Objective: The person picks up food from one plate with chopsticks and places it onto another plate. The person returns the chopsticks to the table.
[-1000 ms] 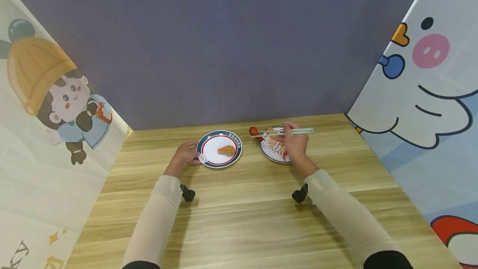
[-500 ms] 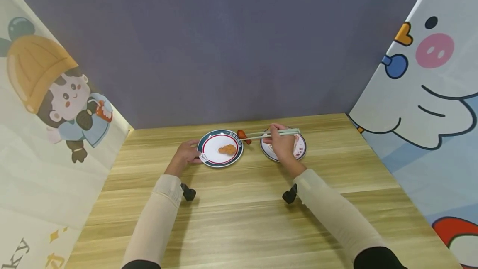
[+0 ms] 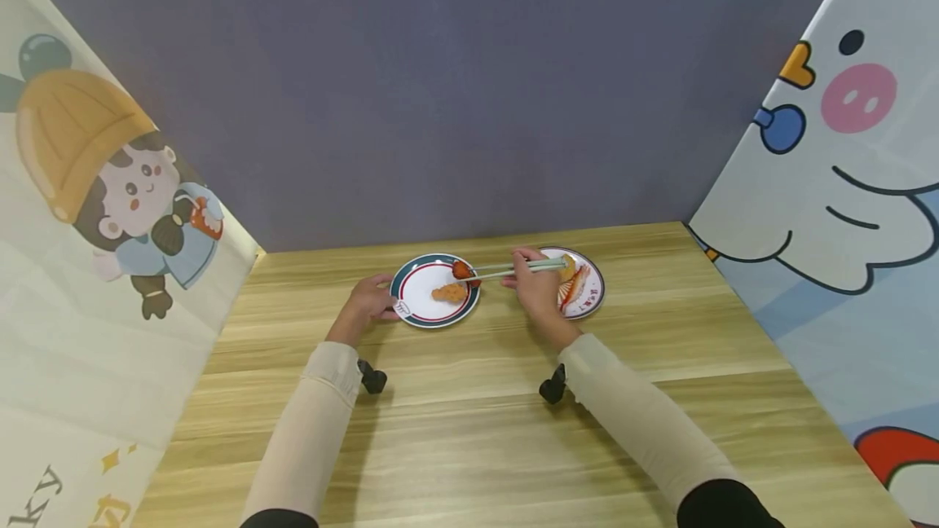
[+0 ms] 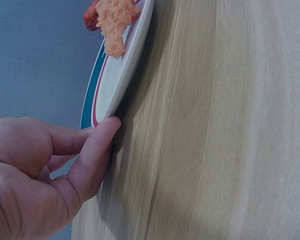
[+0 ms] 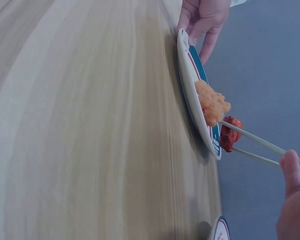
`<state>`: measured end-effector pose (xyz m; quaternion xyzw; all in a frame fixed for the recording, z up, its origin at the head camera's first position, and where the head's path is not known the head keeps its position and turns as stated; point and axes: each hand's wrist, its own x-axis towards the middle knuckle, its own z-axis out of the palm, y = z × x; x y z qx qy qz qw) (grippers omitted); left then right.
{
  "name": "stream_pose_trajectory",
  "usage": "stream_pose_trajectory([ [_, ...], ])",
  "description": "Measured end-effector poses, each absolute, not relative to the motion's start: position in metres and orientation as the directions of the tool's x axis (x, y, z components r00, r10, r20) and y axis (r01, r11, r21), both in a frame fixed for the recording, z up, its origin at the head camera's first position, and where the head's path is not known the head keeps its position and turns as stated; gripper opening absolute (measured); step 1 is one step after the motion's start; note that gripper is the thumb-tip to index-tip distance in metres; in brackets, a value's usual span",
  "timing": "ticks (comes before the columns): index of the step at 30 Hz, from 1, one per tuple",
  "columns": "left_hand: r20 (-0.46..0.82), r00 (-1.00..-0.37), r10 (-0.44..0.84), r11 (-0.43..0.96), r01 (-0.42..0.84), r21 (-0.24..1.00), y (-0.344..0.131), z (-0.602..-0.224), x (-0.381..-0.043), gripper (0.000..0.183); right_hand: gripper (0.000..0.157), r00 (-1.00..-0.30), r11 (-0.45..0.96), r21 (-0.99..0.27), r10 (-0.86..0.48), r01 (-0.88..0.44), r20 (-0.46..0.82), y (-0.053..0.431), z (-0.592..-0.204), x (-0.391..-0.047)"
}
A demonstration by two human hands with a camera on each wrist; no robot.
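My left hand [image 3: 368, 300] pinches the left edge of a white plate [image 3: 418, 308] with a green rim and red ring. On this plate lies a golden fried chicken piece [image 3: 449, 292]. My right hand [image 3: 537, 288] grips a pair of pale green chopsticks [image 3: 539, 265]. Their tips hold a glazed, dark red piece of meat [image 5: 231, 134] over the plate's right side, just behind the fried piece. Whether the red piece touches the plate, I cannot tell. A second plate [image 3: 592, 300], dark-rimmed with printed lettering, lies partly behind my right hand.
The second plate bears a yellow-orange food piece [image 3: 567, 270] and a long red-and-white piece [image 3: 575, 288]. Behind both plates rises a grey-blue panel [image 3: 469, 104]. Cartoon-printed panels stand left [image 3: 81, 332] and right [image 3: 829, 186] of the wooden table [image 3: 455, 430].
My right hand has moved left with the chopsticks, carrying the red piece of meat from the right plate to over the left one. My left hand has stayed at the plate's edge.
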<state>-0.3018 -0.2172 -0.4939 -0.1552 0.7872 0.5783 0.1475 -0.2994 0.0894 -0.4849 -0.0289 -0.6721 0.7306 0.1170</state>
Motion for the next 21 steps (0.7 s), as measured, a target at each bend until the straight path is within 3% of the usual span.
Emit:
stream_pose_trajectory([
  [21, -0.412, -0.906, -0.096, 0.308, -0.421, 0.853, -0.216, -0.491, -0.299, 0.067, 0.025, -0.966, -0.057, -0.98, 0.187, -0.191, 0.177, 0.082, -0.485, -0.293],
])
